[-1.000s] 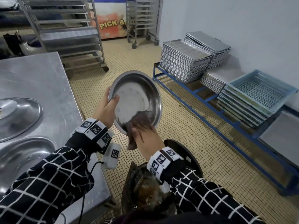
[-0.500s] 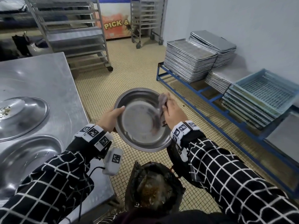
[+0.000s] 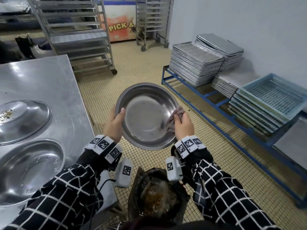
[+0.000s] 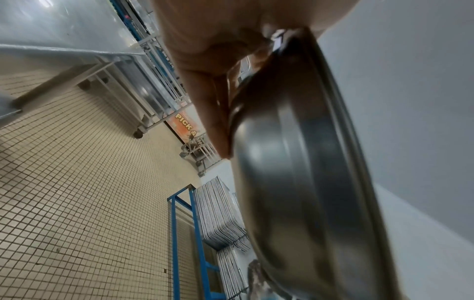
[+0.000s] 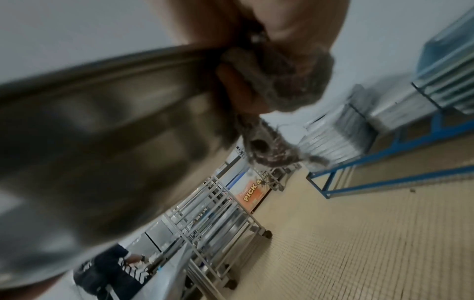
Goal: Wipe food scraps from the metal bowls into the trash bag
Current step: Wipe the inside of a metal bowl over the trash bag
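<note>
I hold a round metal bowl in the air above the dark trash bag, which has brown scraps inside. My left hand grips the bowl's left rim, thumb inside, fingers under it. My right hand clutches a grey-brown rag against the bowl's right rim. In the left wrist view the bowl's underside fills the right side, with a finger along it. The right wrist view is blurred; the rag bunches by the bowl.
A steel table stands at left with two more metal bowls; the far one holds scraps. A blue low rack on the right carries stacked trays and a blue crate. Wheeled tray racks stand behind. Tiled floor lies between.
The bowl tipped from upright to nearly level, facing up. My right hand with the rag went from the bowl's lower inside to its right rim.
</note>
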Available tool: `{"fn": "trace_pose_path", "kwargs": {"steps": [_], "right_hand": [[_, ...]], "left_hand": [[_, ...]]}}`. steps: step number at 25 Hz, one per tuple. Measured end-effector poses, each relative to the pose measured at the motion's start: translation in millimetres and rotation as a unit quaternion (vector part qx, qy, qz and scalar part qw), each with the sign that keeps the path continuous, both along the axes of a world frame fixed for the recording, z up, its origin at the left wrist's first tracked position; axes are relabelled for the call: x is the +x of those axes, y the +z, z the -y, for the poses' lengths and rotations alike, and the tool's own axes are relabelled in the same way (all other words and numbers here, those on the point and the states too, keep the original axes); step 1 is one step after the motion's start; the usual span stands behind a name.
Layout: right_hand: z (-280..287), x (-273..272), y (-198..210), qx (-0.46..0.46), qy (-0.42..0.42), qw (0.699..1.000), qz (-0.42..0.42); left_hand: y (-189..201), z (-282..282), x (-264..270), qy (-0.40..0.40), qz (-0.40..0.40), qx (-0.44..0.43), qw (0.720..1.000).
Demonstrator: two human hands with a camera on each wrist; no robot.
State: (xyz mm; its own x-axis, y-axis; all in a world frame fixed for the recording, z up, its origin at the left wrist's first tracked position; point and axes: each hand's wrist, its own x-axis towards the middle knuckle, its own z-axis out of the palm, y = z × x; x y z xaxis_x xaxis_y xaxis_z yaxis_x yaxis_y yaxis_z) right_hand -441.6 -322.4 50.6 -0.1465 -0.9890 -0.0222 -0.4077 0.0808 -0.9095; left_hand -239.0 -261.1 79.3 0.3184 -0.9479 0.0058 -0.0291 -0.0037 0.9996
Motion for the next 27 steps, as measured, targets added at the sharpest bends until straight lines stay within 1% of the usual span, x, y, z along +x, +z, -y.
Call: {"fn": "trace_pose_path", "kwargs": {"steps": [2,4,5,6,9,12,14,16,18,20,21,22,23,25,27], "right_hand": [[2,-12,14,0.006,0.044,0.999,-0.024],[5,-22,30,0.021,0.115,0.992,-0.046],[6,-24,35,0.022,0.133,0.989,-0.061],[5,-24,37,0.016,0.132,0.989,-0.071],[-3,-23,31,-0.002,0.062,0.997,-0.046],[-18,-9,17,0.014,-0.019,0.999,0.034],[-26,3,12,0.013,-0.055,0.996,0.072],[-23,2,17,0.012,-0.062,0.995,0.076],[-12,-12,30,0.016,-0.027,0.998,0.062],[-2,-27,46,0.016,0.046,0.999,0.016],[2,-30,52,0.013,0.076,0.997,-0.003],[3,-30,55,0.009,0.09,0.996,-0.012],[3,-28,57,0.004,0.088,0.996,-0.013],[-2,-19,52,0.0,0.045,0.999,0.008],[-10,-4,41,0.011,-0.007,0.998,0.063]], "left_hand": [[-1,3,10,-0.068,-0.037,0.054,0.996],[-1,4,17,-0.118,-0.093,0.1,0.984],[0,3,17,-0.114,-0.099,0.107,0.983],[0,2,15,-0.1,-0.095,0.109,0.984],[-4,6,6,-0.009,-0.057,0.096,0.994],[-2,7,-12,0.053,-0.064,0.053,0.995],[0,5,-24,0.07,-0.087,0.014,0.994],[-1,4,-25,0.053,-0.071,0.003,0.996],[1,6,-14,-0.027,-0.073,0.016,0.997],[10,6,-1,-0.091,-0.108,0.032,0.989],[11,8,3,-0.093,-0.131,0.032,0.987],[11,12,7,-0.077,-0.142,0.036,0.986],[10,17,9,-0.044,-0.142,0.043,0.988],[7,24,7,0.018,-0.115,0.067,0.991],[7,21,-6,0.032,-0.016,0.069,0.997]]}}
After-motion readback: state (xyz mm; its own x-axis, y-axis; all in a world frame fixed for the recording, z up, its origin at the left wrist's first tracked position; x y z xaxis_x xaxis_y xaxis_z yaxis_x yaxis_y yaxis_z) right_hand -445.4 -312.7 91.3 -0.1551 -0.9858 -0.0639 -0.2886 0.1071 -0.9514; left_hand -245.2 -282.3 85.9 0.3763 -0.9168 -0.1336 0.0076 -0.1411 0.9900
